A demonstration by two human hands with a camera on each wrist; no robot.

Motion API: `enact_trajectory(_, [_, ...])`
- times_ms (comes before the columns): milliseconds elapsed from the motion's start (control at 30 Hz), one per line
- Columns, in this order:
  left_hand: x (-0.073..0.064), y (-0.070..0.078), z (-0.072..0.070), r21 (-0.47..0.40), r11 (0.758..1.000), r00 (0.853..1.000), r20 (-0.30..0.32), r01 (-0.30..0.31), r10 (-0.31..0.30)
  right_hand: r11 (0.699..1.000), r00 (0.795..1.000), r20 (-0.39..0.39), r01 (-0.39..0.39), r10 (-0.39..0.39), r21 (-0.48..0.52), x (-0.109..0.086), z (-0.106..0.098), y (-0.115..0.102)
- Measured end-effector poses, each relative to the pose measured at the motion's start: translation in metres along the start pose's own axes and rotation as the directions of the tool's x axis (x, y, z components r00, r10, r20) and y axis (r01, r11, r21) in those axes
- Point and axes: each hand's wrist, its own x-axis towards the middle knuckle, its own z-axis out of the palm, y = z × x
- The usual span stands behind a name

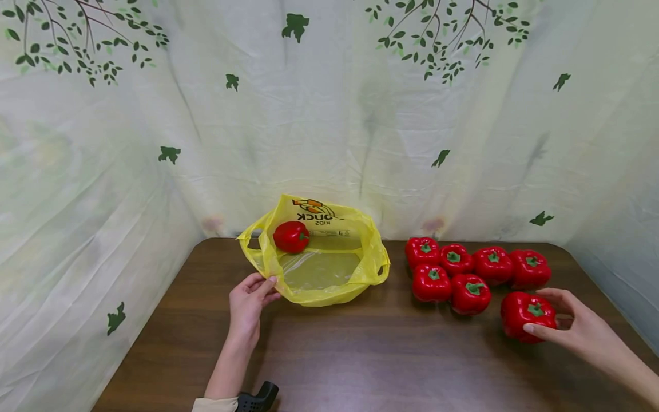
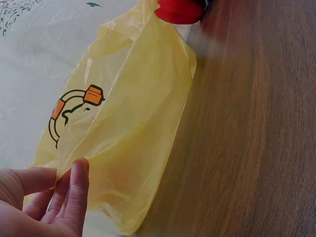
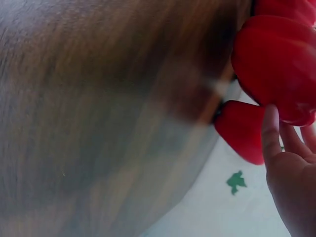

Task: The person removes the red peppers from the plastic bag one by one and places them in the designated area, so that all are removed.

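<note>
A yellow plastic bag (image 1: 319, 296) stands on the table with its mouth spread wide. One red bell pepper (image 1: 291, 237) is inside it, against its left side. My left hand (image 1: 251, 303) pinches the bag's near-left rim between thumb and fingers; in the left wrist view the thin film (image 2: 123, 128) is bunched at the fingertips. On the right, my right hand (image 1: 576, 323) grips another red bell pepper (image 1: 522, 312), thumb on the near side and fingers behind. The right wrist view shows this pepper (image 3: 276, 64) large above the fingers.
Several more red bell peppers (image 1: 465, 293) stand in two rows at the back right of the brown wooden table (image 1: 370, 355), green stems up. A pale curtain (image 1: 329, 126) with leaf prints hangs behind and beside the table. A black wrist device (image 1: 259, 396) shows beside the left sleeve.
</note>
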Motion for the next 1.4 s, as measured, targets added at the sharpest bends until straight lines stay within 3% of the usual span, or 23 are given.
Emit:
enact_trajectory(367, [0.0,0.0,-0.001,0.011,1.0,1.0,0.002,0.003,-0.003,0.998,0.997,0.035,-0.062,0.063,-0.023,0.006,0.002,0.006])
enact_trajectory(833, [0.0,0.0,-0.001,0.013,1.0,1.0,0.001,0.001,-0.001,0.999,0.999,-0.042,0.025,-0.024,0.025,0.008,0.015,0.003])
enact_trajectory(1133, [0.0,-0.001,-0.001,0.009,1.0,1.0,0.0,0.0,0.0,0.994,0.99,-0.082,0.112,-0.113,-0.012,0.012,0.016,0.004])
enact_trajectory(1400, [0.0,-0.001,0.0,0.019,1.0,1.0,-0.005,0.004,-0.004,0.99,0.986,-0.092,0.14,-0.14,-0.005,0.013,0.018,0.004])
